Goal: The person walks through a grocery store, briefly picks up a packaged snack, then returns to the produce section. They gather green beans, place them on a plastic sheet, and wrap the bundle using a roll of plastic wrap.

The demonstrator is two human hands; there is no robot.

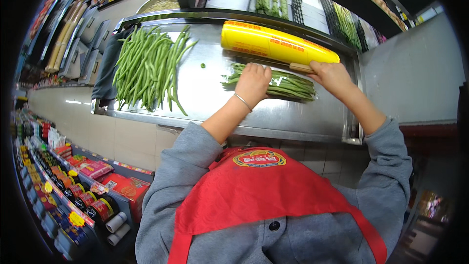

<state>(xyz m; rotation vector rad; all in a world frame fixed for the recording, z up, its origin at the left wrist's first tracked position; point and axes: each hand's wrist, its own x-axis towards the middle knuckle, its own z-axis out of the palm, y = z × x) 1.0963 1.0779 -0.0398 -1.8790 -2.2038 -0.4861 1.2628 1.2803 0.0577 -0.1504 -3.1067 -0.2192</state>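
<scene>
My left hand point(254, 82) grips a bundle of green beans point(289, 87) from above, its fingers over the far side. Clear film glints on the bundle, which lies on the steel table point(220, 106). In my right hand point(329, 75) is the wooden handle point(301, 68) of a thin tool, probably a knife. Its narrow blade points left between the bundle and a yellow roll point(278, 44) of printed wrap and is hard to make out. To the left lies a loose heap of green beans point(148, 68).
One small bean piece point(203, 65) lies mid-table. Dark cloth point(108, 68) hangs over the left end. A raised metal rim point(351, 124) edges the table. Behind stands a rack point(311, 18) of vegetables; at lower left, a shelf of jars point(100, 207) and red packages point(126, 187).
</scene>
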